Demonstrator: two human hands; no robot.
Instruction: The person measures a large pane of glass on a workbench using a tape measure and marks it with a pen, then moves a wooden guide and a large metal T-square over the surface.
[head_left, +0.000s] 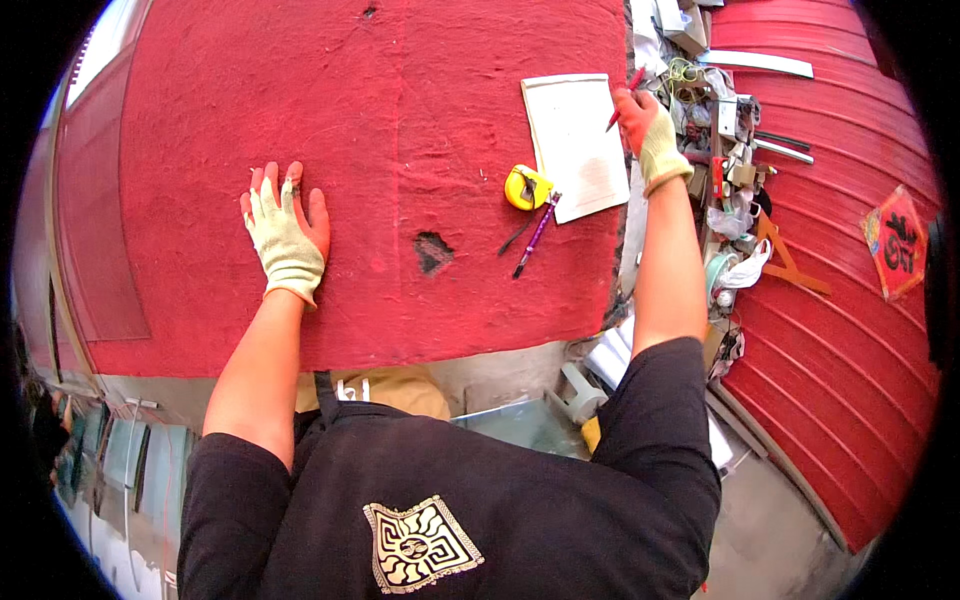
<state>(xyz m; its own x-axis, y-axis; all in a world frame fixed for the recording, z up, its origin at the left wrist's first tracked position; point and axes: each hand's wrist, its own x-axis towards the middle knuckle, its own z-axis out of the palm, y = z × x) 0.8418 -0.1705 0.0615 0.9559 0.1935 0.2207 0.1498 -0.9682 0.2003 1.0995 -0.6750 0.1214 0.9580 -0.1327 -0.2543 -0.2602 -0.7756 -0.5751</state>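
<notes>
My left hand (285, 225), in a pale work glove with orange on it, lies flat on the red cloth-covered table (350, 120), fingers stretched out and holding nothing. My right hand (648, 135), gloved alike, grips a red pen (612, 122) at the right edge of a white paper pad (572, 130). The pen's tip points down beside the pad. Left of the pad lies a yellow tape measure (526, 188). Next to it rests a purple pen (538, 236), slanting toward me.
A dark hole (433, 252) marks the cloth near the middle. Along the table's right side runs a cluttered shelf (722, 180) with boxes, bags and cables. Beyond it stands a red corrugated metal wall (810, 300) bearing a red diamond-shaped paper (896, 242).
</notes>
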